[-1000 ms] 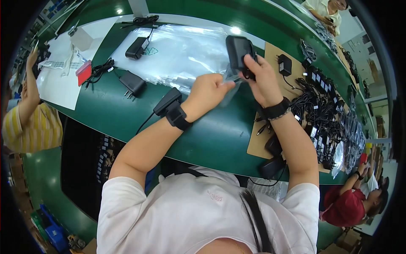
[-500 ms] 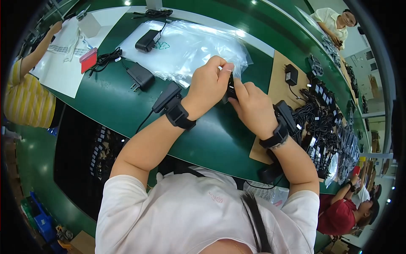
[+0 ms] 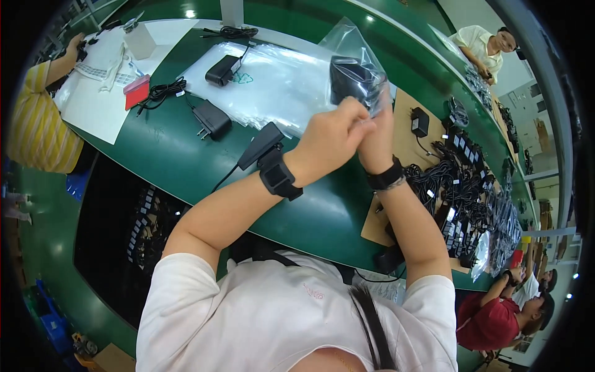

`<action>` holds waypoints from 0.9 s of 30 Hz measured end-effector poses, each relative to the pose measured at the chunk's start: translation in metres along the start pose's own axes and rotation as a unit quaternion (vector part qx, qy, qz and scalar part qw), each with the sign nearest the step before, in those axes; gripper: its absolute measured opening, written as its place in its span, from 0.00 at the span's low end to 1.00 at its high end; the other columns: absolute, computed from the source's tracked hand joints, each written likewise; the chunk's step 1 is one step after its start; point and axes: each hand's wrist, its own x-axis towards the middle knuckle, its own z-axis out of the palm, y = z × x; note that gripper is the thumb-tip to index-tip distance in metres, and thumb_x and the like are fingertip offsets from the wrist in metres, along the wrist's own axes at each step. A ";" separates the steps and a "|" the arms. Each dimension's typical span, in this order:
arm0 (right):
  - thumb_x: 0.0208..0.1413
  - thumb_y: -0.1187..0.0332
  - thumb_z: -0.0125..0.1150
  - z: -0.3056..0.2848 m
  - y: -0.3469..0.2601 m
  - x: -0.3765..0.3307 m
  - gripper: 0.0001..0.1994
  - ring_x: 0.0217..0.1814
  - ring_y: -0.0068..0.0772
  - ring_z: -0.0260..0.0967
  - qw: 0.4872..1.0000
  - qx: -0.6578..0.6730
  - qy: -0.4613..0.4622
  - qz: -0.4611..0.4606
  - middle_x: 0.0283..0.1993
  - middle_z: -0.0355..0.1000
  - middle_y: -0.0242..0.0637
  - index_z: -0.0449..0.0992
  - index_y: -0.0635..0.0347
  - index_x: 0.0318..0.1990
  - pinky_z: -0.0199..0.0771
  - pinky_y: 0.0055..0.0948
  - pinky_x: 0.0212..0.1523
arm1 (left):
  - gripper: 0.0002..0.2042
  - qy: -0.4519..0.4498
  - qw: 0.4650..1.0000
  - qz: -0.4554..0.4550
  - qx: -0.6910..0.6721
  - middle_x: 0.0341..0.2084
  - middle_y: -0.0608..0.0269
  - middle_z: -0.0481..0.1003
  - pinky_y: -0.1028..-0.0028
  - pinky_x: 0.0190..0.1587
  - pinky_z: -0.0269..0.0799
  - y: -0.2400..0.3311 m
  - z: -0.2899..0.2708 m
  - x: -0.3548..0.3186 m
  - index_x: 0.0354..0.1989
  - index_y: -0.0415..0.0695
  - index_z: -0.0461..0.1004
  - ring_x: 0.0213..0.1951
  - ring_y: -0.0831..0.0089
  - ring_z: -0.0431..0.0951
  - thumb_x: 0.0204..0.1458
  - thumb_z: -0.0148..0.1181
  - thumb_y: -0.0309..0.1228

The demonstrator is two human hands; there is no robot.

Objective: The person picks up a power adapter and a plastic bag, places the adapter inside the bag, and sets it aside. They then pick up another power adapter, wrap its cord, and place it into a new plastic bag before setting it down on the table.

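A clear plastic bag (image 3: pixel 344 38) with a black power adapter (image 3: pixel 349 77) inside is held up above the table, beyond my fingers. My left hand (image 3: pixel 333 135) pinches the bag's near end, fingers closed. Close against it, my right hand (image 3: pixel 378 136) grips the bag's right side; its fingers are partly hidden behind the plastic. Beneath the bag lies a stack of flat clear bags (image 3: pixel 279 80). One black adapter with a cord (image 3: pixel 224 70) rests on that stack, and another plug adapter (image 3: pixel 211 119) sits on the table to its left.
At right, cardboard (image 3: pixel 403 139) bears a heap of black adapters and cables (image 3: pixel 455 180). A red card (image 3: pixel 137 94), a coiled cable (image 3: pixel 162 88) and white paper (image 3: pixel 102 121) lie at left. Co-workers stand at left, far right and lower right (image 3: pixel 493 322).
The adapter, low between my hands before, now sits in a clear bag lifted farther away. My right hand has turned upright and come close to my left.
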 end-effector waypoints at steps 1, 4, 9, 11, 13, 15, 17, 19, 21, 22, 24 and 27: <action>0.50 0.74 0.52 -0.003 0.001 -0.004 0.24 0.43 0.29 0.68 0.993 -0.103 -0.055 -0.013 0.43 0.69 0.39 0.58 0.66 0.57 0.69 0.24 0.42 | 0.08 0.005 0.999 0.052 0.006 0.22 0.54 0.73 0.69 0.24 0.68 0.001 0.002 0.001 0.32 0.41 0.66 0.22 0.59 0.74 0.46 0.58 0.28; 0.53 0.73 0.47 -0.014 0.011 0.000 0.25 0.46 0.32 0.67 0.992 -0.028 -0.110 0.055 0.47 0.67 0.41 0.51 0.64 0.60 0.68 0.26 0.45 | 0.09 0.009 0.994 0.108 0.007 0.21 0.54 0.73 0.69 0.25 0.69 0.010 0.004 0.001 0.35 0.41 0.66 0.22 0.59 0.75 0.47 0.57 0.28; 0.51 0.73 0.49 -0.009 -0.004 0.007 0.23 0.37 0.31 0.69 0.977 0.188 -0.070 0.066 0.40 0.66 0.41 0.57 0.68 0.56 0.71 0.25 0.38 | 0.17 -0.057 0.998 0.017 -0.023 0.27 0.52 0.73 0.68 0.27 0.69 0.026 -0.007 0.009 0.40 0.41 0.64 0.26 0.57 0.75 0.44 0.60 0.35; 0.50 0.73 0.52 -0.020 -0.026 0.015 0.24 0.32 0.27 0.68 0.985 0.110 -0.105 0.083 0.35 0.67 0.38 0.57 0.68 0.55 0.70 0.23 0.33 | 0.26 0.046 0.996 0.022 0.070 0.29 0.52 0.72 0.69 0.30 0.69 0.025 -0.027 0.033 0.43 0.41 0.63 0.29 0.59 0.74 0.38 0.65 0.43; 0.48 0.69 0.57 -0.030 -0.040 0.014 0.25 0.28 0.23 0.67 0.982 0.022 -0.152 0.113 0.30 0.68 0.37 0.58 0.72 0.53 0.68 0.20 0.29 | 0.26 0.059 0.994 0.011 0.090 0.28 0.57 0.72 0.72 0.34 0.68 0.006 -0.057 0.065 0.41 0.40 0.65 0.31 0.66 0.73 0.40 0.63 0.47; 0.47 0.69 0.55 -0.021 -0.046 0.000 0.25 0.25 0.22 0.65 0.981 0.036 -0.155 0.109 0.29 0.67 0.37 0.59 0.71 0.52 0.67 0.20 0.27 | 0.27 -0.028 0.998 -0.041 -0.033 0.27 0.62 0.72 0.76 0.38 0.67 -0.028 -0.061 0.073 0.40 0.39 0.67 0.33 0.73 0.72 0.42 0.61 0.51; 0.48 0.68 0.53 -0.015 -0.036 -0.003 0.25 0.23 0.21 0.63 0.984 0.050 -0.136 0.103 0.32 0.66 0.38 0.58 0.72 0.53 0.65 0.19 0.25 | 0.22 -0.137 0.890 -0.230 -0.368 0.28 0.64 0.72 0.77 0.34 0.68 -0.025 -0.043 0.066 0.38 0.39 0.69 0.31 0.78 0.71 0.49 0.55 0.49; 0.49 0.67 0.53 -0.010 -0.021 -0.006 0.26 0.27 0.24 0.65 0.987 0.024 -0.128 0.099 0.35 0.66 0.41 0.57 0.73 0.54 0.67 0.22 0.29 | 0.20 -0.027 0.874 -0.231 -0.427 0.25 0.66 0.71 0.80 0.26 0.67 -0.034 -0.010 0.040 0.36 0.39 0.69 0.26 0.81 0.70 0.52 0.52 0.47; 0.52 0.62 0.52 -0.008 -0.021 -0.011 0.28 0.45 0.37 0.65 0.992 -0.090 -0.075 -0.034 0.48 0.64 0.50 0.54 0.73 0.56 0.65 0.32 0.47 | 0.20 0.024 0.918 -0.203 -0.340 0.26 0.66 0.70 0.80 0.29 0.67 -0.039 0.011 0.018 0.36 0.39 0.67 0.27 0.82 0.69 0.53 0.51 0.48; 0.52 0.62 0.52 -0.008 -0.022 -0.011 0.28 0.45 0.37 0.65 0.993 -0.090 -0.076 -0.029 0.48 0.64 0.50 0.54 0.73 0.56 0.65 0.32 0.47 | 0.20 0.064 0.928 -0.174 -0.323 0.26 0.66 0.69 0.80 0.30 0.67 -0.038 0.017 0.011 0.36 0.39 0.67 0.28 0.82 0.69 0.53 0.50 0.48; 0.54 0.58 0.50 -0.012 -0.021 -0.006 0.30 0.55 0.42 0.59 0.987 -0.087 -0.132 0.003 0.53 0.60 0.53 0.52 0.73 0.57 0.56 0.35 0.55 | 0.18 0.055 0.919 -0.178 -0.347 0.29 0.66 0.70 0.80 0.32 0.67 -0.038 0.008 0.011 0.39 0.38 0.66 0.29 0.82 0.69 0.54 0.51 0.44; 0.55 0.58 0.49 -0.020 0.005 -0.005 0.31 0.56 0.41 0.58 0.980 -0.090 -0.177 -0.034 0.54 0.59 0.52 0.50 0.72 0.59 0.55 0.33 0.56 | 0.13 -0.053 0.843 -0.300 -0.443 0.31 0.66 0.72 0.78 0.36 0.69 -0.035 -0.009 0.018 0.41 0.37 0.68 0.31 0.79 0.71 0.50 0.57 0.32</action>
